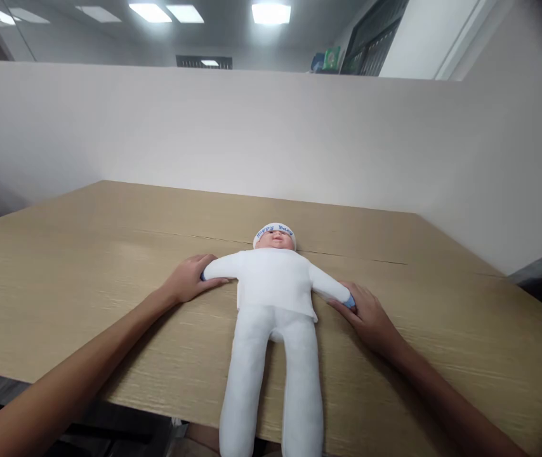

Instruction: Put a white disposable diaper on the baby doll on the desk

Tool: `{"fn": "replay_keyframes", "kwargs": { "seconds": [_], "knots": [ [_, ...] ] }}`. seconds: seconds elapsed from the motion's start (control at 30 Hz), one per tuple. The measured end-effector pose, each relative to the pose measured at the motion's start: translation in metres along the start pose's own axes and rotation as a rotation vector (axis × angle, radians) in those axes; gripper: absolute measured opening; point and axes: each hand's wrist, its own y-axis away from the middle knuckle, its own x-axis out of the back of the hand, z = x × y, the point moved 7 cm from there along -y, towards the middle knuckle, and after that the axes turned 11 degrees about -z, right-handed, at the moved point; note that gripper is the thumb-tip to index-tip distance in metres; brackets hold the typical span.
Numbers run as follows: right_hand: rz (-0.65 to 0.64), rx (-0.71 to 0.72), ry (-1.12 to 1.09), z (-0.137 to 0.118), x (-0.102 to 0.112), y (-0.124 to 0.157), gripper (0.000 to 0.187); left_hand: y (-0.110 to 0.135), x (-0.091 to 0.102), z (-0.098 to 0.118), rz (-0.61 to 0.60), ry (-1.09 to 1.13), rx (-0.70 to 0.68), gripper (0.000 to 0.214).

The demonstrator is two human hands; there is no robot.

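Note:
A baby doll [273, 279] in a white suit and a white cap with blue letters lies on its back on the wooden table [85, 266]. Its head points away from me and its legs hang over the near edge. My left hand [188, 279] is closed round the end of the doll's one arm, where a blue cuff shows. My right hand [369, 314] grips the end of the other arm, also at a blue cuff. Both doll arms are stretched out sideways.
A white partition wall [252, 133] stands behind the table and along its right side. The table's near edge [123, 400] runs just under the doll's thighs. Ceiling lights and a dark window show above the partition.

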Motion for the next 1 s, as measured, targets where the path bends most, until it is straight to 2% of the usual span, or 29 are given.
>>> {"fn": "replay_keyframes", "kwargs": {
  "seconds": [0.13,0.33,0.5,0.67,0.8,1.0],
  "knots": [
    [0.031,-0.012,0.015,0.017,-0.001,-0.038,0.059,-0.036,0.001,-0.017,0.043,-0.025,0.056,0.066],
    [0.108,-0.008,0.071,0.035,0.001,-0.094,0.062,-0.079,0.009,-0.045,0.235,-0.121,0.219,0.073],
    [0.193,0.001,0.145,0.052,0.004,-0.131,0.065,-0.106,0.010,-0.058,0.296,-0.111,0.189,0.066],
    [0.241,-0.003,0.163,0.074,0.005,-0.147,0.059,-0.117,0.008,-0.073,0.314,-0.133,0.196,0.059],
    [0.243,0.037,0.163,0.081,0.005,-0.149,0.057,-0.121,0.005,-0.083,0.294,-0.122,0.212,0.057],
    [0.261,0.024,0.173,0.091,0.003,-0.150,0.057,-0.121,0.003,-0.088,0.261,-0.101,0.209,0.056]
  ]
}}
